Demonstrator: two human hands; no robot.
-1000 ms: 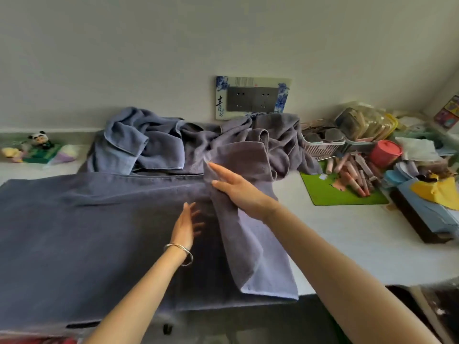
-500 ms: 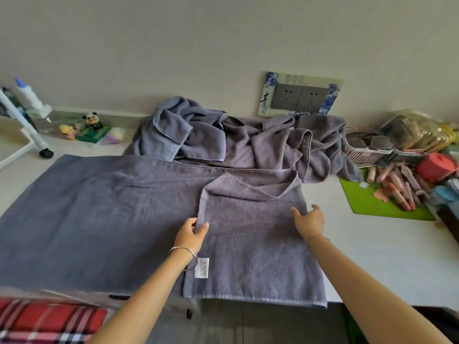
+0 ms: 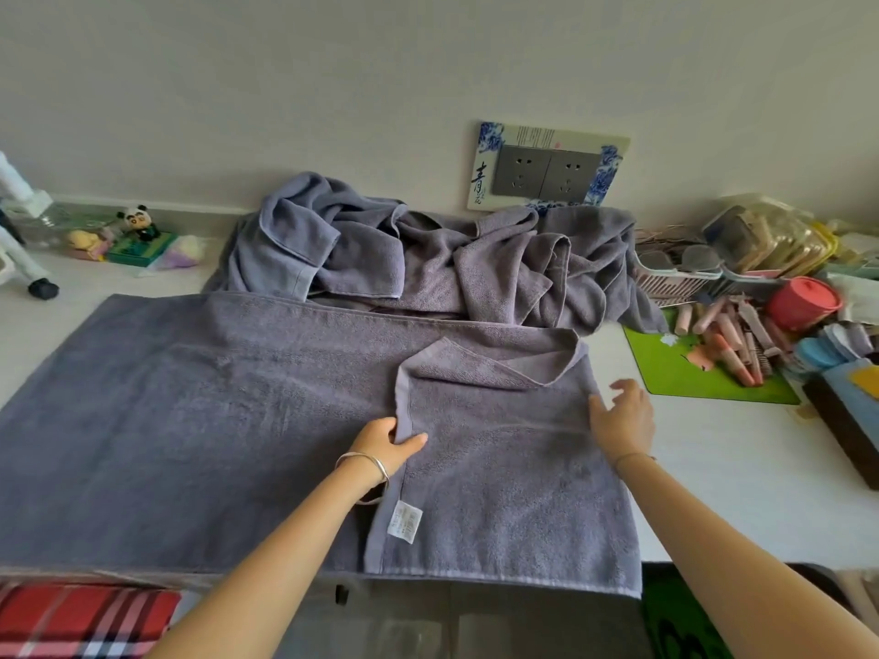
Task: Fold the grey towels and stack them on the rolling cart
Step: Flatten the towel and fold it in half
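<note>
Left hand (image 3: 385,444) pinches grey towel (image 3: 190,420), right hand (image 3: 620,420) touches it

This is a home. A grey double wall socket (image 3: 547,171) in a blue-and-white painted frame sits above a white counter (image 3: 737,468). Left of the socket stands a small panda figurine (image 3: 138,221); right of it, pink plastic tubes (image 3: 732,354) on a green mat (image 3: 666,373); below it, crumpled grey towels (image 3: 428,259).
</note>
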